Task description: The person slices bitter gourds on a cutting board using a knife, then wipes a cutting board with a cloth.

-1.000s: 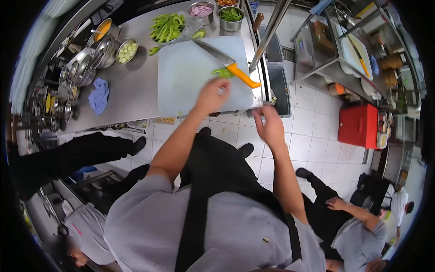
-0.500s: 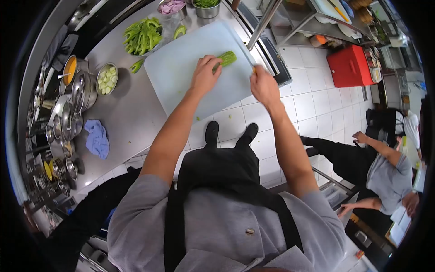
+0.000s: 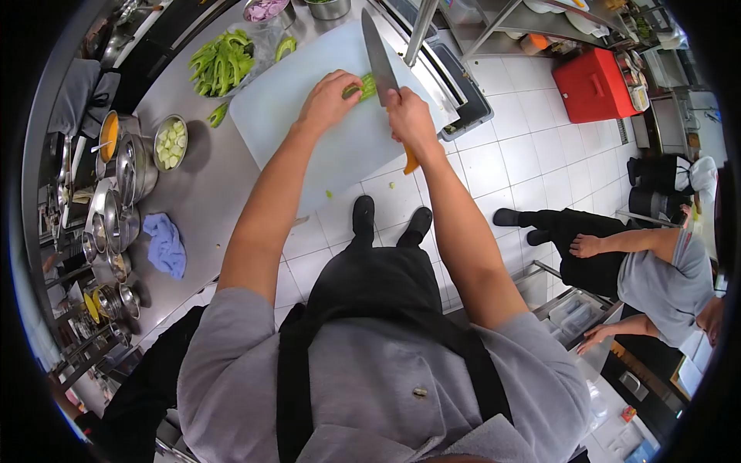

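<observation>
The green vegetable piece (image 3: 370, 86) lies on the white board (image 3: 266, 116), between the two grips. The curled left hand (image 3: 328, 100) holds one end of it, though the exact contact is not so clear. The right hand (image 3: 410, 119) is closed around the knife (image 3: 377, 58), whose blade points forward beside the piece; both arms (image 3: 266, 204) stretch forward

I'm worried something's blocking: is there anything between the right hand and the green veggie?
Only the knife does: its blade is at the end of the green vegetable nearest the right hand, which grips it. Nothing else visible is in between. The left hand holds the other end.
</observation>
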A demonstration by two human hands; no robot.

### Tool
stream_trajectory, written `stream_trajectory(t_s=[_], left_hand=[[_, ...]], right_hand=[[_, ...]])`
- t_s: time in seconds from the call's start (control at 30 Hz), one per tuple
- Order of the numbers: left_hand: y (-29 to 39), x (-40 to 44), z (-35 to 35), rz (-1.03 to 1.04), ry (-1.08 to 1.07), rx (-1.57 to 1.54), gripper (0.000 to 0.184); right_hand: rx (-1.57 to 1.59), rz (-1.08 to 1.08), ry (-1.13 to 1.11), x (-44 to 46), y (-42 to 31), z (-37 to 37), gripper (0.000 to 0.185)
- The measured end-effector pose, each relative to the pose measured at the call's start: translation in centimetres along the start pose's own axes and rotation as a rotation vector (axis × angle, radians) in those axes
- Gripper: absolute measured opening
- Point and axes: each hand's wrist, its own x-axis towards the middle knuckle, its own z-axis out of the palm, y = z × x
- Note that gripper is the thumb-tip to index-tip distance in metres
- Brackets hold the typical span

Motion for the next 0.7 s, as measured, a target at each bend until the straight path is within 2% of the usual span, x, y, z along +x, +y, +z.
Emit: stream_trajectory(t_s=[0.37,0.47,0.7], left_hand=[[0.0,0.4,-0.4,-0.017,-0.036,-0.041,0.022],[0.3,0.3,-0.4,-0.042,-0.025,-0.061,0.02],[0.1,0.4,-0.1,-0.026,-0.026,-0.04,0.021]], right_hand=[[0.003,0.021,0.008,2.4,0.9,1.6,0.043],[0.042,0.016,0.067,2.6,1.0,1.6,0.042],[0.03,-0.009,-0.042,1.3,2.1,0.7,0.044]])
